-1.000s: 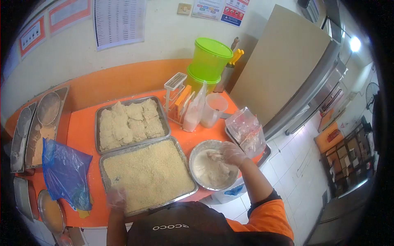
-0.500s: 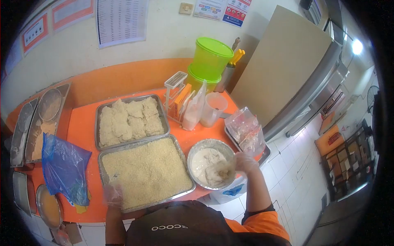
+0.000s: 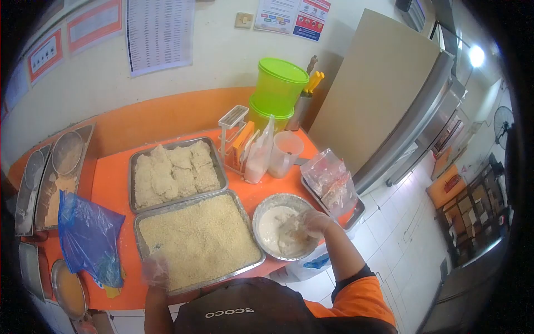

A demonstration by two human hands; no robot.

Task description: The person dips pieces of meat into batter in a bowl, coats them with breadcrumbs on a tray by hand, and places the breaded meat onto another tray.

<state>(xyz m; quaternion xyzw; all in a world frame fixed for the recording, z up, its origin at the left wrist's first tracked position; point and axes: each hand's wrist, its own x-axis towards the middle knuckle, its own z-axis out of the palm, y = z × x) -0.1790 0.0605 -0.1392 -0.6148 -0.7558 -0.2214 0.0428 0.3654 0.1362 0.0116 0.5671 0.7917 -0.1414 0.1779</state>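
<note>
My right hand [image 3: 315, 224], in a clear plastic glove, reaches into a metal bowl [image 3: 260, 245] of white batter [image 3: 272, 225]. Its fingers close around a batter-coated piece [image 3: 292, 236], whose kind the coating hides. At the lower left corner of a large metal tray [image 3: 253, 260] rests my left hand [image 3: 156, 270], gloved too, fingers loosely stretched and slightly blurred. Pale crumbs [image 3: 194, 239] fill that tray. Behind it, a second tray [image 3: 132, 195] carries several crumb-coated flat pieces [image 3: 175, 170].
A blue plastic bag [image 3: 89, 236] lies left, near flour bins with sieves [image 3: 68, 153]. Green tubs [image 3: 281, 83], a plastic jug [image 3: 285, 153] and a knife holder [image 3: 300, 111] stand behind. Right of the bowl, a clear bag [image 3: 331, 181] lies on a tray; a fridge [image 3: 384, 94] stands beyond.
My right hand has moved left and lower into the bowl, bringing the piece down into the batter. My left hand stays at the tray's corner. The view has shifted slightly.
</note>
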